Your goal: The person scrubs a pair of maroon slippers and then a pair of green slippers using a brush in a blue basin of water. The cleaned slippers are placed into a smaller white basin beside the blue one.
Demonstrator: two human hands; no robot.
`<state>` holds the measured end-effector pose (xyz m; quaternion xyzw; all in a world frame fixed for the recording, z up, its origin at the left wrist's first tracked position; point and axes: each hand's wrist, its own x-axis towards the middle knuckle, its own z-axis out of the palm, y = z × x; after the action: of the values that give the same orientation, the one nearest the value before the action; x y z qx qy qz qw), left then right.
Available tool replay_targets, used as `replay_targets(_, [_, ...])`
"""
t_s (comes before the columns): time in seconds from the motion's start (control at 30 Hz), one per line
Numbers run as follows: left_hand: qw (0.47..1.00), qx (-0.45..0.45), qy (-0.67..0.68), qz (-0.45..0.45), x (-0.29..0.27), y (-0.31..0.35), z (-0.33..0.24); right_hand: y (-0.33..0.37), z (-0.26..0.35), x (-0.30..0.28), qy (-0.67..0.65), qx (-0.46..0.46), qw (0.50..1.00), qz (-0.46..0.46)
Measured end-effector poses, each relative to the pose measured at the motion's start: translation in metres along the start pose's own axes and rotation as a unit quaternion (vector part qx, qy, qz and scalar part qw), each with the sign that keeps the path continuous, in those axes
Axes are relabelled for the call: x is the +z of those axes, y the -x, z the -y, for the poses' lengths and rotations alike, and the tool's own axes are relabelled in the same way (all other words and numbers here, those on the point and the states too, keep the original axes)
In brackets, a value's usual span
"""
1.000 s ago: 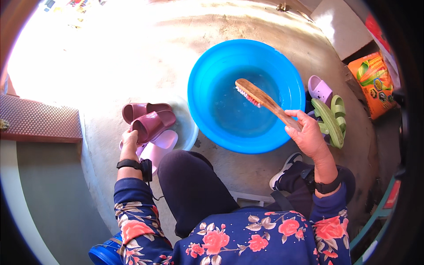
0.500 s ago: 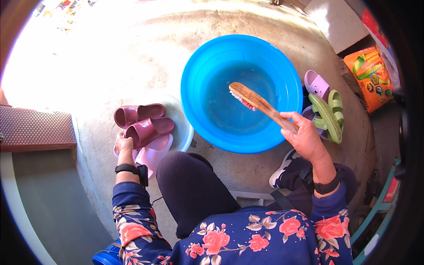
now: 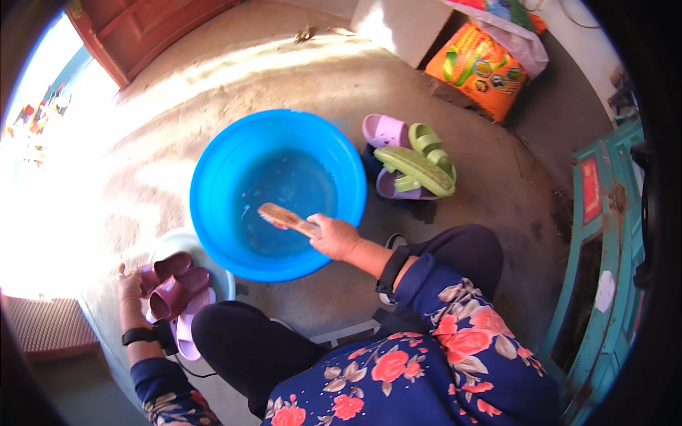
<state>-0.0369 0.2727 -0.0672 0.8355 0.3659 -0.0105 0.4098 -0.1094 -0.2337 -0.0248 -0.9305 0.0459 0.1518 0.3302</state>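
Note:
My right hand (image 3: 336, 237) is closed around the handle of a wooden scrub brush (image 3: 290, 218), held above a blue basin (image 3: 206, 206) of cloudy water. Its bristles point down. At the lower left, my left hand (image 3: 130, 290) lies against the toe end of the farther of two maroon slippers (image 3: 179, 291). One fingertip sticks up; the other fingers are partly hidden, so its grip is unclear. Under the maroon pair lie lilac slippers (image 3: 187, 331), resting partly over a pale, shallow basin (image 3: 229, 284).
Right of the blue basin, green slippers (image 3: 419, 170) lie on lilac ones (image 3: 386, 130). An orange printed sack (image 3: 483, 71) stands at the back right. A teal metal frame (image 3: 604, 234) rises at right. A brown textured step (image 3: 50, 323) is at left, a red door (image 3: 153, 32) behind.
The view has swung right, so the basin and slippers sit farther left. The brush is lower and nearer the water. My left hand has shifted from the nearer maroon slipper to the farther one.

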Motion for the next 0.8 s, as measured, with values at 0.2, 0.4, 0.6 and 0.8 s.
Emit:
replay_targets(0.2, [0.916, 0.263, 0.165, 0.254, -0.001, 0.145, -0.167, -0.003, -0.033, -0.031, -0.105, -0.133, 0.981, -0.093])
replay_targets(0.4, [0.818, 0.161, 0.305, 0.46, 0.062, 0.264, -0.216, -0.006, -0.128, -0.094, 0.012, 0.059, 0.958, -0.281])
replay_targets(0.6, [0.781, -0.056, 0.227, 0.579, 0.151, 0.311, -0.174, 0.022, -0.225, -0.119, 0.189, 0.189, 0.893, -0.363])
replay_targets(0.8, [0.755, -0.172, 0.225, 0.592, 0.209, 0.332, -0.132, 0.017, -0.254, -0.102, 0.259, 0.148, 0.866, -0.402])
